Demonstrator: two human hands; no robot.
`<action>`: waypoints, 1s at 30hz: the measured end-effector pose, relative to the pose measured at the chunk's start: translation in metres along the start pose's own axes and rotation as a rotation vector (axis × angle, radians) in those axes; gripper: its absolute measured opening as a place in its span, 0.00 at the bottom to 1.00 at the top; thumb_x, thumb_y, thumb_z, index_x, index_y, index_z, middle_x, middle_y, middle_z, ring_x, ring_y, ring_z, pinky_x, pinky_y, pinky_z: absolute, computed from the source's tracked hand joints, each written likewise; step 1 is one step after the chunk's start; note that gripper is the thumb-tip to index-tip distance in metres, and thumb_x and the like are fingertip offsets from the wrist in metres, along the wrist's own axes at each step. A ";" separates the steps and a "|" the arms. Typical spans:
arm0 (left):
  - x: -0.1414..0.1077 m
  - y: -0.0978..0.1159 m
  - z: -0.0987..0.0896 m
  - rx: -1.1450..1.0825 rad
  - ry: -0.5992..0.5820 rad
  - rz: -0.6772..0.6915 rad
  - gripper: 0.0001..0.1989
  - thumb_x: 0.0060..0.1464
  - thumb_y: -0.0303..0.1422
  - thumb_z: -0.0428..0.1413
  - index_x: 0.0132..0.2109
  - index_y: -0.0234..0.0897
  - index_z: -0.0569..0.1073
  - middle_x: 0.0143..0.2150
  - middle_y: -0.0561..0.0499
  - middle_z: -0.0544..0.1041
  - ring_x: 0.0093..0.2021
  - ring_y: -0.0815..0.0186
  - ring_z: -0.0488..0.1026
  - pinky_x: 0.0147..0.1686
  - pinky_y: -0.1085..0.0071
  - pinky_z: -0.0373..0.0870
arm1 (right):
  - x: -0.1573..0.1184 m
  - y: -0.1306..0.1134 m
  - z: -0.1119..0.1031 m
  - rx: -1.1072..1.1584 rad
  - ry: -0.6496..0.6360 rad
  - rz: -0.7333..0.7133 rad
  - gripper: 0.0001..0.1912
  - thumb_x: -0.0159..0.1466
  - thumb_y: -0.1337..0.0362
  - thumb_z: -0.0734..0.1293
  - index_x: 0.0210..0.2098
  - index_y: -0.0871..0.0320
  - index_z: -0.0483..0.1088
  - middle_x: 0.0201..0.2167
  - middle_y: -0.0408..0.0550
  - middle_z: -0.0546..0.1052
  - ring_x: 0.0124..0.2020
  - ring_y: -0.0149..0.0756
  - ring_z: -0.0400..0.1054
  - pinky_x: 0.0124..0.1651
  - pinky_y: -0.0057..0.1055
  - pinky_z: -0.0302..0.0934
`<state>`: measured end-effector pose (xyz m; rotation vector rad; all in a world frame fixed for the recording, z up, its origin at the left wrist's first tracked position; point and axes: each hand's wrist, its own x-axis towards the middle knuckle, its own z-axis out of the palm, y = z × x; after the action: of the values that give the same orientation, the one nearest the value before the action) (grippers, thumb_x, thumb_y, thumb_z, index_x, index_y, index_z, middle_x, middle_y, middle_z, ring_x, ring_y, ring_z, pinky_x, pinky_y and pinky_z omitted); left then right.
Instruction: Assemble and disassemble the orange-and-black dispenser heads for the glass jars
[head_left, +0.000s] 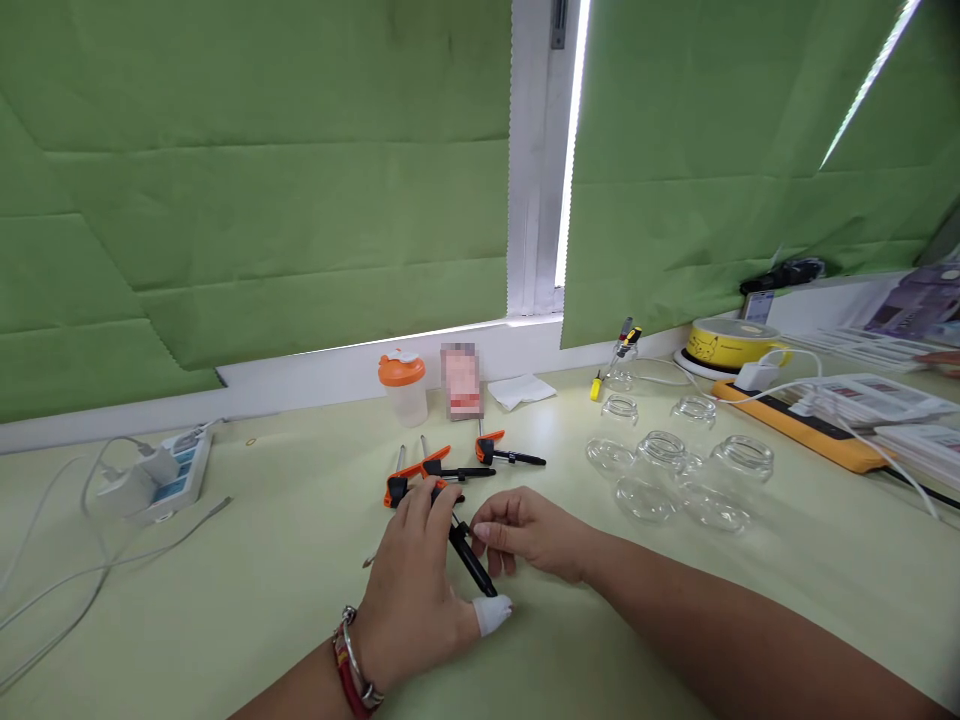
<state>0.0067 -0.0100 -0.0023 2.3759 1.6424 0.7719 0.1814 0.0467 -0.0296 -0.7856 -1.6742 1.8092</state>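
Note:
A black-handled tool (472, 562) with a metal shaft lies slanted between my hands. My left hand (424, 585) is closed around it, fingertips at its upper end and the white-wrapped thumb at its lower end. With bent fingers, my right hand (525, 530) pinches at the tool's middle, by the shaft. Just beyond the hands are several orange and black clamps: one (401, 485) partly behind my left fingers, another (457, 470) beside it, and a third (510, 453) farther right. A thin metal tip shows left of my left hand.
Behind the clamps stand an orange-lidded cup (405, 385), a blurred pink box (462, 382) and a white paper (521, 391). Several glass jars (660, 475) stand right. A power strip (176, 475) with cables lies left, an orange one (802, 425) right, near a yellow container (724, 343).

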 end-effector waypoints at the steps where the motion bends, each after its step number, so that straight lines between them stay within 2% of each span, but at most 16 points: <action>1: 0.000 -0.001 0.002 0.044 0.037 0.022 0.44 0.34 0.46 0.63 0.58 0.35 0.59 0.60 0.36 0.59 0.61 0.40 0.52 0.55 0.45 0.57 | -0.001 0.000 0.002 0.032 -0.073 0.030 0.20 0.56 0.48 0.67 0.30 0.63 0.69 0.26 0.45 0.73 0.22 0.27 0.65 0.26 0.25 0.57; 2: 0.001 -0.002 0.003 0.083 0.067 0.044 0.42 0.35 0.45 0.62 0.58 0.35 0.60 0.60 0.36 0.58 0.61 0.40 0.52 0.55 0.45 0.57 | -0.003 0.000 0.005 0.056 -0.128 0.042 0.21 0.57 0.48 0.66 0.30 0.63 0.69 0.26 0.46 0.73 0.23 0.26 0.65 0.27 0.26 0.57; 4: 0.001 -0.004 0.005 0.143 0.097 0.095 0.40 0.37 0.43 0.62 0.57 0.35 0.60 0.61 0.35 0.57 0.61 0.41 0.52 0.56 0.46 0.56 | -0.005 0.000 0.009 0.074 -0.159 0.041 0.20 0.56 0.49 0.67 0.31 0.63 0.69 0.26 0.45 0.73 0.25 0.26 0.64 0.30 0.26 0.58; 7: 0.003 -0.008 0.006 0.208 0.132 0.195 0.38 0.43 0.40 0.60 0.60 0.35 0.56 0.64 0.36 0.52 0.64 0.44 0.48 0.58 0.49 0.54 | -0.003 0.000 0.008 0.055 -0.108 0.026 0.18 0.56 0.52 0.68 0.34 0.63 0.69 0.27 0.44 0.73 0.26 0.26 0.63 0.32 0.26 0.58; 9: 0.005 -0.013 0.007 0.259 0.186 0.256 0.37 0.48 0.38 0.57 0.62 0.38 0.50 0.67 0.37 0.46 0.66 0.46 0.43 0.60 0.49 0.50 | 0.001 -0.002 0.000 -0.005 -0.038 -0.003 0.15 0.57 0.55 0.67 0.34 0.62 0.68 0.27 0.45 0.73 0.25 0.28 0.64 0.32 0.28 0.59; 11: 0.008 -0.020 0.008 0.316 0.248 0.280 0.37 0.51 0.38 0.55 0.64 0.39 0.46 0.68 0.38 0.41 0.67 0.46 0.39 0.60 0.47 0.47 | 0.005 -0.005 -0.014 -0.170 0.127 -0.074 0.11 0.58 0.58 0.65 0.34 0.61 0.68 0.27 0.45 0.73 0.27 0.31 0.66 0.33 0.29 0.60; 14: 0.016 -0.037 0.011 0.367 0.303 0.228 0.37 0.53 0.37 0.52 0.65 0.36 0.44 0.68 0.36 0.43 0.67 0.47 0.40 0.60 0.47 0.48 | 0.009 -0.009 -0.038 -0.619 0.522 -0.167 0.08 0.61 0.63 0.60 0.36 0.58 0.69 0.28 0.44 0.73 0.31 0.33 0.66 0.34 0.29 0.57; 16: 0.023 -0.051 0.013 0.376 0.298 0.163 0.36 0.53 0.37 0.52 0.64 0.34 0.47 0.67 0.35 0.45 0.66 0.47 0.42 0.59 0.48 0.49 | 0.011 -0.009 -0.053 -0.861 0.730 -0.113 0.10 0.63 0.65 0.57 0.36 0.57 0.69 0.29 0.46 0.73 0.32 0.35 0.66 0.33 0.29 0.55; 19: 0.033 -0.075 0.013 0.375 0.280 0.074 0.33 0.53 0.38 0.51 0.63 0.34 0.51 0.66 0.35 0.49 0.66 0.48 0.45 0.59 0.48 0.50 | 0.017 -0.002 -0.072 -1.044 0.871 0.056 0.11 0.63 0.68 0.56 0.37 0.58 0.69 0.33 0.50 0.74 0.34 0.37 0.67 0.33 0.29 0.53; 22: 0.038 -0.095 0.012 0.348 0.240 -0.026 0.33 0.53 0.40 0.51 0.62 0.34 0.52 0.65 0.34 0.50 0.65 0.47 0.47 0.57 0.48 0.53 | 0.023 0.008 -0.083 -1.124 0.900 0.194 0.10 0.63 0.68 0.56 0.37 0.58 0.68 0.35 0.52 0.75 0.35 0.38 0.68 0.31 0.29 0.51; 25: 0.039 -0.108 0.013 0.302 0.196 -0.082 0.33 0.53 0.40 0.50 0.62 0.33 0.50 0.65 0.34 0.51 0.64 0.48 0.49 0.57 0.48 0.53 | 0.023 0.013 -0.089 -1.184 0.858 0.280 0.10 0.63 0.67 0.56 0.37 0.58 0.68 0.34 0.52 0.75 0.35 0.39 0.68 0.30 0.29 0.50; 30: 0.038 -0.114 0.015 0.217 0.144 -0.119 0.33 0.53 0.40 0.50 0.63 0.35 0.49 0.64 0.37 0.53 0.64 0.49 0.49 0.57 0.49 0.52 | 0.019 0.013 -0.089 -1.359 0.771 0.302 0.11 0.60 0.72 0.58 0.38 0.58 0.70 0.33 0.53 0.76 0.38 0.43 0.68 0.36 0.33 0.54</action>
<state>-0.0705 0.0717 -0.0484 2.3822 1.9997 0.7969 0.2337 0.1202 -0.0489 -1.9919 -2.0592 0.0780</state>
